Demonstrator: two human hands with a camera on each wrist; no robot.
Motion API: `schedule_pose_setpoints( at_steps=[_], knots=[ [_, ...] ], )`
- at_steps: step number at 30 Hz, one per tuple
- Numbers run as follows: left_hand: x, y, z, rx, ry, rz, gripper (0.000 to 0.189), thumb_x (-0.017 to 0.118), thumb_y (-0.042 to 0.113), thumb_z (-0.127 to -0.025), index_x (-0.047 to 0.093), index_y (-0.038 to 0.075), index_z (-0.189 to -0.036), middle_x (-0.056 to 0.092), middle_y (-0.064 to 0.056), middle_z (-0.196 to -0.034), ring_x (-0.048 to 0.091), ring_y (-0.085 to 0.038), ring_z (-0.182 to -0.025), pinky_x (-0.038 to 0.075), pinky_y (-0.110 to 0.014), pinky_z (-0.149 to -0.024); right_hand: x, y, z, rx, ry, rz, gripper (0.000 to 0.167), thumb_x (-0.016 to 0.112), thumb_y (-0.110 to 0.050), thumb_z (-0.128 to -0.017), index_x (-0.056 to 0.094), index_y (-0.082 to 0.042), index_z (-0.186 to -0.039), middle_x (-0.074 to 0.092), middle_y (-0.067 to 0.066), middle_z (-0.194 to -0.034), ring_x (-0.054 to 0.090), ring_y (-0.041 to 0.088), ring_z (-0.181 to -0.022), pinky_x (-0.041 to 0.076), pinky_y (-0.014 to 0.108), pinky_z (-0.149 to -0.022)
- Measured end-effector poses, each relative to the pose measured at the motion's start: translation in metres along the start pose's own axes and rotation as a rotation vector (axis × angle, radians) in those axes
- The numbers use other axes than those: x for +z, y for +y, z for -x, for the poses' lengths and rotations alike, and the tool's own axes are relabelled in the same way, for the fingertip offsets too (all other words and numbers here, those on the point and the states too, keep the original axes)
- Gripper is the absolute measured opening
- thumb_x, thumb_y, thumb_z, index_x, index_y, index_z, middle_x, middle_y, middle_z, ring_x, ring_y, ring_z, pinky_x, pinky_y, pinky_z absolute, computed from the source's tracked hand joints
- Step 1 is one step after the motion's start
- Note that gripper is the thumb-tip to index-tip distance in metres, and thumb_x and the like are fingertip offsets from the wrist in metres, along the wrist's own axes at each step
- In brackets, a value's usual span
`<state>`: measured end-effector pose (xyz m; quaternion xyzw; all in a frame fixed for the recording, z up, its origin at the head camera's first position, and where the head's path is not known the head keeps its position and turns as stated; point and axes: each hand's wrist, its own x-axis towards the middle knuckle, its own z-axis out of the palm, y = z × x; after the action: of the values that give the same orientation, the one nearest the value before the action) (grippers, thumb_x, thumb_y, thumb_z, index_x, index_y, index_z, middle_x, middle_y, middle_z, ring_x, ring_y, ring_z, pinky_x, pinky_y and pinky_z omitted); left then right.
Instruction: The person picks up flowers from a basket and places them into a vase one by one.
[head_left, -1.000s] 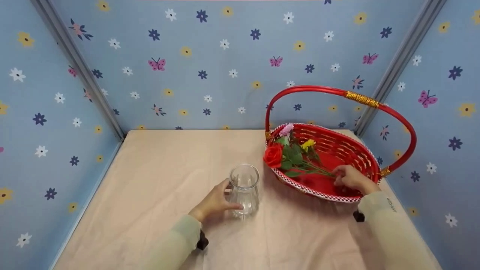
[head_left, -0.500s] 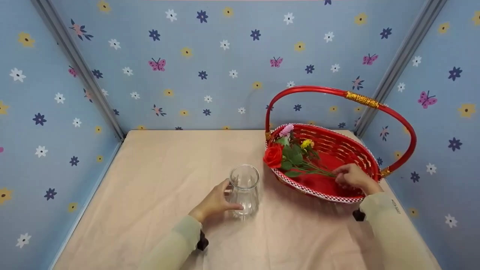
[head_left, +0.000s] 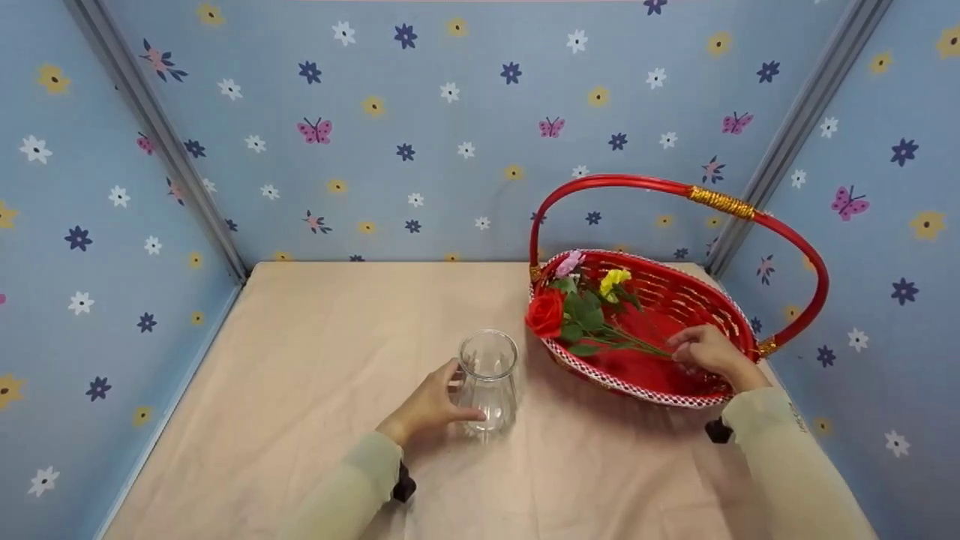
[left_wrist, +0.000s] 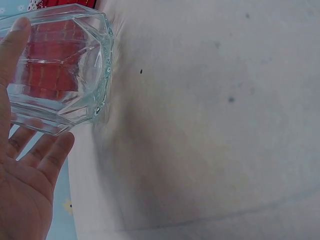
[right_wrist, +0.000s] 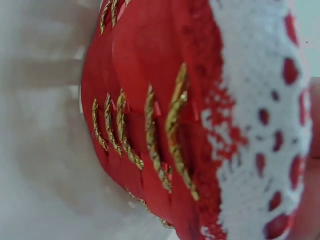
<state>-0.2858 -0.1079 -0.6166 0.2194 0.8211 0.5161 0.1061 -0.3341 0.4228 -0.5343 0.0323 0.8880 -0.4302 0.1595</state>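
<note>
My left hand (head_left: 426, 405) holds a clear glass vase (head_left: 487, 390) that stands upright on the table, thumb in front and fingers behind. In the left wrist view, the vase's faceted base (left_wrist: 95, 75) shows beside the thumb (left_wrist: 12, 47). Over the inside of the red basket (head_left: 660, 391), my right hand (head_left: 709, 352) pinches thin green stems at their lower end. A yellow flower (head_left: 615, 285), a red rose (head_left: 545, 313) and a pink flower (head_left: 570, 262) lie with their heads toward the basket's left side. The right wrist view shows the basket's outer wall (right_wrist: 145, 125); the fingertips are hidden there.
The basket's tall red handle (head_left: 637, 181) with gold wrapping arches over it. A cream cloth (head_left: 337, 322) covers the table. Blue floral panels (head_left: 420, 150) enclose the back and both sides, with grey posts (head_left: 161, 142) at the corners.
The yellow flower has turned and risen slightly as my right hand shifts a little at the stems. My left hand and the vase have kept their place.
</note>
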Motion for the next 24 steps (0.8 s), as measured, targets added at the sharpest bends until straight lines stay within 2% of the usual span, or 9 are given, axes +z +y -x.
schedule_pose_setpoints(
  at_steps=[4, 10, 12, 17, 24],
  knots=[
    [0.001, -0.001, 0.0, -0.009, 0.001, 0.001, 0.102, 0.099, 0.036, -0.079, 0.044, 0.006, -0.16, 0.059, -0.018, -0.154, 0.061, -0.041, -0.14, 0.052, -0.055, -0.121, 0.0, -0.004, 0.003, -0.01, -0.011, -0.037, 0.041, 0.063, -0.005, -0.1, 0.062, 0.012, -0.138, 0.072, 0.012, -0.097, 0.064, 0.02, -0.074, 0.066, 0.036, -0.071],
    [0.001, -0.001, 0.0, 0.002, -0.002, -0.007, 0.104, 0.099, 0.037, -0.079, 0.043, 0.006, -0.16, 0.059, -0.017, -0.156, 0.06, -0.04, -0.142, 0.051, -0.054, -0.122, 0.002, -0.012, 0.005, -0.011, -0.026, -0.134, 0.035, 0.061, -0.002, -0.1, 0.058, 0.01, -0.133, 0.072, 0.008, -0.094, 0.068, 0.02, -0.077, 0.068, 0.035, -0.075],
    [0.001, 0.0, 0.001, 0.003, -0.002, -0.008, 0.103, 0.099, 0.038, -0.079, 0.044, 0.006, -0.159, 0.059, -0.017, -0.155, 0.06, -0.041, -0.141, 0.052, -0.054, -0.121, 0.003, -0.015, 0.006, -0.037, -0.037, -0.16, 0.033, 0.061, -0.001, -0.1, 0.057, 0.011, -0.131, 0.072, 0.008, -0.092, 0.069, 0.02, -0.077, 0.069, 0.034, -0.075],
    [0.001, 0.002, 0.001, -0.009, 0.007, -0.013, 0.105, 0.1, 0.037, -0.078, 0.043, 0.005, -0.16, 0.058, -0.019, -0.155, 0.06, -0.042, -0.141, 0.052, -0.054, -0.121, 0.005, -0.025, 0.01, -0.073, -0.063, -0.197, 0.033, 0.061, -0.001, -0.1, 0.055, 0.01, -0.129, 0.072, 0.01, -0.093, 0.07, 0.021, -0.078, 0.069, 0.034, -0.075],
    [0.001, 0.002, 0.0, -0.013, 0.014, -0.011, 0.107, 0.1, 0.036, -0.078, 0.042, 0.006, -0.162, 0.056, -0.019, -0.158, 0.059, -0.043, -0.142, 0.052, -0.055, -0.121, 0.012, -0.04, 0.014, -0.076, -0.114, -0.263, 0.03, 0.064, 0.0, -0.099, 0.052, 0.005, -0.126, 0.067, 0.009, -0.094, 0.072, 0.023, -0.082, 0.07, 0.036, -0.078]
  ],
)
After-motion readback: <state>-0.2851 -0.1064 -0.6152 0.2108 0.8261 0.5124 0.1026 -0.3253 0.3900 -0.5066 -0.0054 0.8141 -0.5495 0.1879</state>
